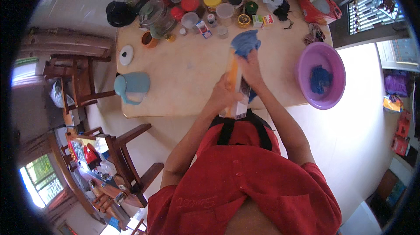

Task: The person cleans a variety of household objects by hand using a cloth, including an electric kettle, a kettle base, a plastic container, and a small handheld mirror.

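My left hand is closed around a long, narrow orange-and-white box, which I hold tilted over the table's near edge, close to my body. A crumpled blue cloth is gripped in my right hand, up against the far end of the box. Part of the cloth hides that end. A bit of blue also shows beside the box's lower end, below my right hand. To the right, a purple basin has another wet-looking blue cloth inside it.
On the pale table, a light-blue pitcher lies at the left near a white lid. Several jars and tubs, including a yellow-lidded one, crowd the far side. A red bag sits far right. Wooden chairs stand at left.
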`<state>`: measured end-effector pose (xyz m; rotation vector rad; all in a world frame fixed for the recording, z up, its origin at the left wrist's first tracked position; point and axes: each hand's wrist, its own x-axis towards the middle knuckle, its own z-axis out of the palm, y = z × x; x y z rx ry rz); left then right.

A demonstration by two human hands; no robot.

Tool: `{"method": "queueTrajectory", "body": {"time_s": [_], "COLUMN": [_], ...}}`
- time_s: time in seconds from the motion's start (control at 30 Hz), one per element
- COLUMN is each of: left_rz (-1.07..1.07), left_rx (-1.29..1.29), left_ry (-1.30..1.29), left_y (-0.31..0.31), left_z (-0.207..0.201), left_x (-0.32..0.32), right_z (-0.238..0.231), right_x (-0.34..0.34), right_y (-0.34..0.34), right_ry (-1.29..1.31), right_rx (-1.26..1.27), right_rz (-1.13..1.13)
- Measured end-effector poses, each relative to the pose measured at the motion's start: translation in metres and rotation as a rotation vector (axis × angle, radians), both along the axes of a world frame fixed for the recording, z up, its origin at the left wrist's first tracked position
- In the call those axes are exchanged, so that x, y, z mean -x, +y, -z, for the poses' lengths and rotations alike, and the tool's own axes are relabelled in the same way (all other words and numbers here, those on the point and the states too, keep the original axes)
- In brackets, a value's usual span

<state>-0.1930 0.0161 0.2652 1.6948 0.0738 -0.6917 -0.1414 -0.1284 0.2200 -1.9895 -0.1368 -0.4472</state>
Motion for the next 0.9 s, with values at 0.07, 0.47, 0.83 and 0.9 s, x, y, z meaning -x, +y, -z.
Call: {"method": "queueTrajectory", "body": {"time_s": [0.07,0.47,0.83,0.9], "left_rz": [0.010,0.220,0.631,0.712], "left_rx": [-0.098,-0.241,-0.873,-0.916], "left_ry": [-0.020,-0.371,-0.638,-0.709], "left_y": [-0.008,0.004,0.072,0.083], "left_z": [-0.019,-0.003,0.085,0.101], "left_x": [0.008,0.030,-0.033,-0.052], "right_z": [0.006,0.078,0.071,0.062], "right_x": [-0.005,0.025,0.083,0.098], "right_y": [-0.005,-0.026,-0.030,-0.025], "right_ry": [0.198,0.844,1.044,0.958], "right_rx": [-0.276,-1.544,-1.213,-1.262], "right_rz": [0.037,0.092,0.410,0.450]}}
